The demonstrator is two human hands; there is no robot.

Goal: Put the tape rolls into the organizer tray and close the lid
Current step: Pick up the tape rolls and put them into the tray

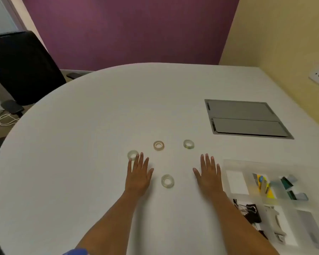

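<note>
Clear tape rolls unlabelled; left hand, right hand flat, grip spread.

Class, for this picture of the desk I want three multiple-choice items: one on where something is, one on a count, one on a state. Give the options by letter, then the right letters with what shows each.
1. Where is the organizer tray?
A. Right of the right hand
B. Left of the left hand
C. On the chair

2. How many tape rolls lie on the table?
A. Two
B. Four
C. Six

3. What are the hands doing?
A. Each grips a roll
B. Both are open, palms down, fingers spread
C. Both are closing a lid

Answers:
1 A, the tray sits at the table's right edge, beside the right hand.
2 B, one by the left fingertips, two farther off, one between the hands.
3 B, no roll is held; all four lie loose.
</note>
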